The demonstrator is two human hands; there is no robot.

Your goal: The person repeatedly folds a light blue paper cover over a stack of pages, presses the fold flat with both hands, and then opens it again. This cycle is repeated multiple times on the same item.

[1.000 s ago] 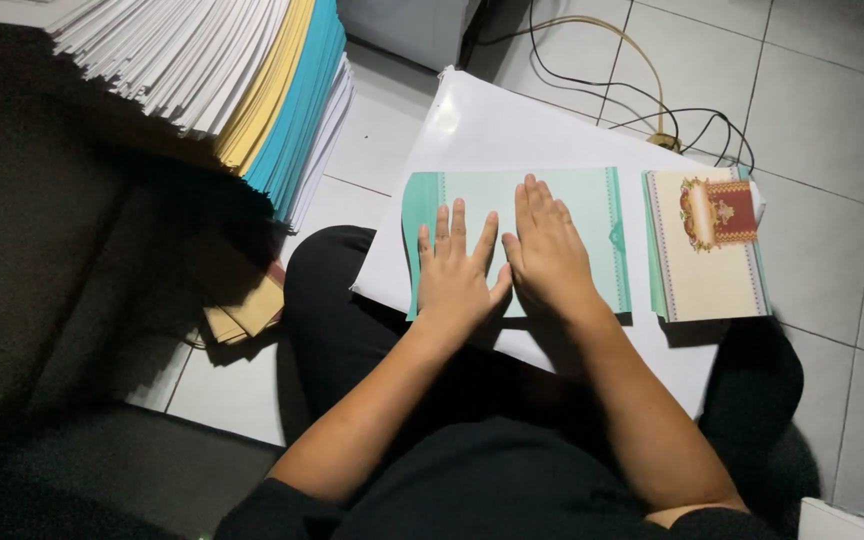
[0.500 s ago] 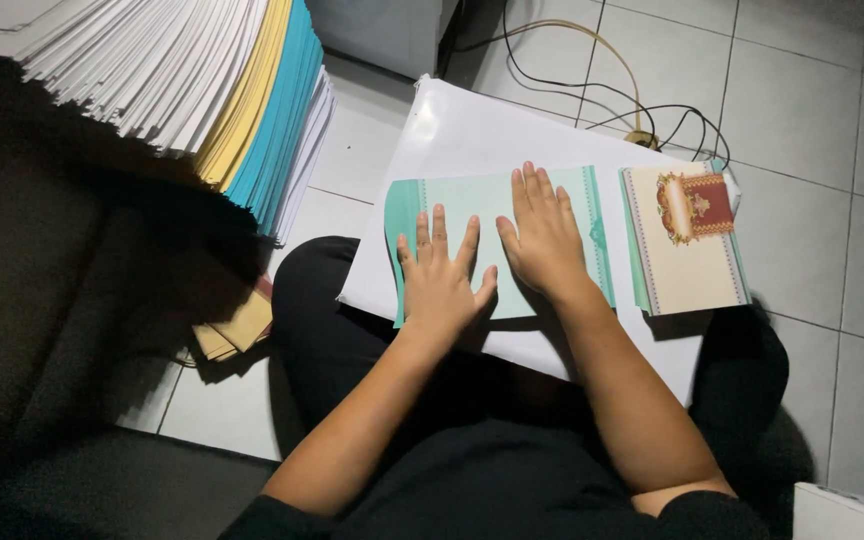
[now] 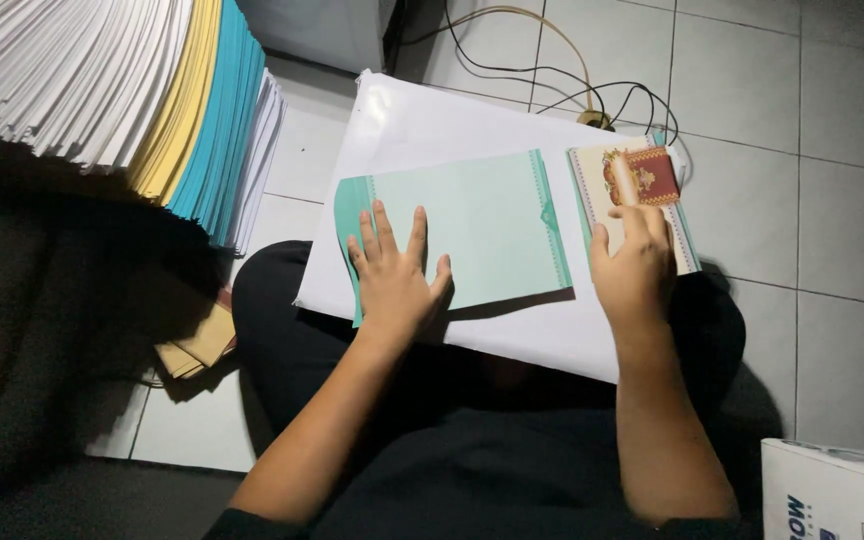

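Mint-green card (image 3: 472, 225) flat on white board (image 3: 432, 125) across the lap, pinned at its near-left corner by left hand (image 3: 392, 285), fingers spread. Right hand (image 3: 637, 265) resting on cream-and-red booklet (image 3: 642, 180) just beside, fingers together. Tall paper stack (image 3: 122, 90) looming left; cables (image 3: 572, 90) trailing behind; white box (image 3: 832, 495) at lower right

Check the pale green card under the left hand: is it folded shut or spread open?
Folded shut, as far as shows. The pale green card lies flat on the white board, its scalloped flap edge closed across the right side, and the left hand presses on it.
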